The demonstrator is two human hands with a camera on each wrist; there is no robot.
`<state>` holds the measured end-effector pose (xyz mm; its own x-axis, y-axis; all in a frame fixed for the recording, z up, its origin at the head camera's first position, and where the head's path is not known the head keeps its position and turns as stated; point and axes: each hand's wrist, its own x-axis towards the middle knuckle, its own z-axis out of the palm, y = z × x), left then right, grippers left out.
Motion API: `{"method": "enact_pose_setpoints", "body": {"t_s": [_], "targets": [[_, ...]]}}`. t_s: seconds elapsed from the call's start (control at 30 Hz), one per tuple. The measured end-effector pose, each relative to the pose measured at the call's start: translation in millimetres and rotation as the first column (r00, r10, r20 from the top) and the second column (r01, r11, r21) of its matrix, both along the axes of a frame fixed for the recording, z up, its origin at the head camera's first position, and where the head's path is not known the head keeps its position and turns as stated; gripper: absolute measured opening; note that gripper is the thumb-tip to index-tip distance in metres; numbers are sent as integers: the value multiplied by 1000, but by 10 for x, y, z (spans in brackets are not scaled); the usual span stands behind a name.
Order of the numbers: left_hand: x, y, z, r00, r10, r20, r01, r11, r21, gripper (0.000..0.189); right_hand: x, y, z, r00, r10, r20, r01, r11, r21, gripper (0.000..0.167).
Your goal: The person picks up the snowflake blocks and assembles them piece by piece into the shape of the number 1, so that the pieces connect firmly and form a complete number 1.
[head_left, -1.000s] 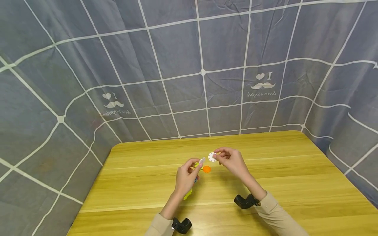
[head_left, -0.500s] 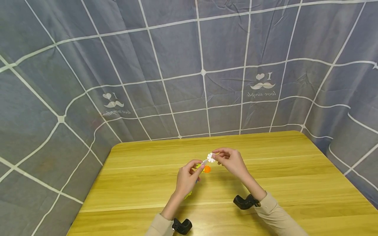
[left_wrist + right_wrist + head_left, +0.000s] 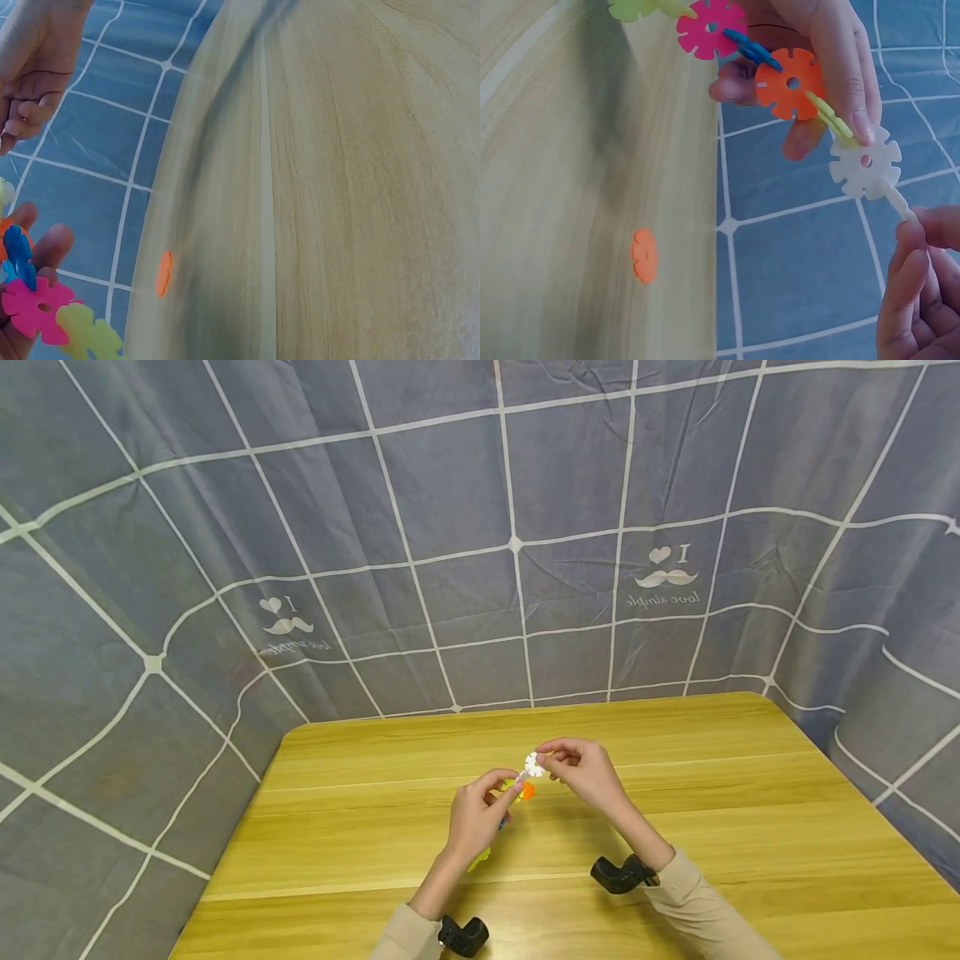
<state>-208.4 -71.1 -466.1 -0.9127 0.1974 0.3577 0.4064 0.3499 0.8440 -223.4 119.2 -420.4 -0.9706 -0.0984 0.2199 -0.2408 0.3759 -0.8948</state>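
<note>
My left hand (image 3: 476, 814) grips a chain of slotted plastic snowflake discs. In the right wrist view it runs from a yellow-green disc (image 3: 634, 9) through a pink disc (image 3: 697, 37), a blue disc (image 3: 751, 51), an orange disc (image 3: 772, 101) and a yellow disc (image 3: 827, 114) to a white disc (image 3: 845, 166), where my left thumb rests. My right hand (image 3: 588, 772) pinches a second white disc (image 3: 534, 766), edge-on in the right wrist view. The two white discs meet at their rims; how deep the slots engage cannot be told.
A loose orange disc (image 3: 645, 256) lies on the wooden table (image 3: 675, 827), beyond the hands. A grey-blue curtain (image 3: 450, 610) with white lines hangs behind the table. Black wrist mounts (image 3: 621, 874) sit at both wrists.
The right hand has moved slightly left and down, the left hand slightly right. The gap between the two white discs has closed, and they now meet.
</note>
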Motion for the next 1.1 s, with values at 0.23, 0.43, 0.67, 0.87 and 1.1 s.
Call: {"method": "enact_pose_setpoints", "body": {"t_s": [0.23,0.43,0.67,0.87,1.1], "targets": [[0,5,-11,998,-16,-54,13,998,-55,22,-16,12,42,1000,23,14,-24,999,38,13],[4,49,-15,999,16,-41,-18,998,-54,22,-21,0,100,999,9,40,-11,998,58,12],[13,103,-44,998,57,-35,-57,998,-2,19,-41,-20,63,998,-15,54,13,999,30,12],[21,107,-58,999,51,-1,-51,999,-3,22,-41,-22,33,997,-26,77,25,1000,11,13],[17,115,-80,999,33,2,-33,999,4,27,-69,-25,9,994,-36,106,36,999,-3,12]]}}
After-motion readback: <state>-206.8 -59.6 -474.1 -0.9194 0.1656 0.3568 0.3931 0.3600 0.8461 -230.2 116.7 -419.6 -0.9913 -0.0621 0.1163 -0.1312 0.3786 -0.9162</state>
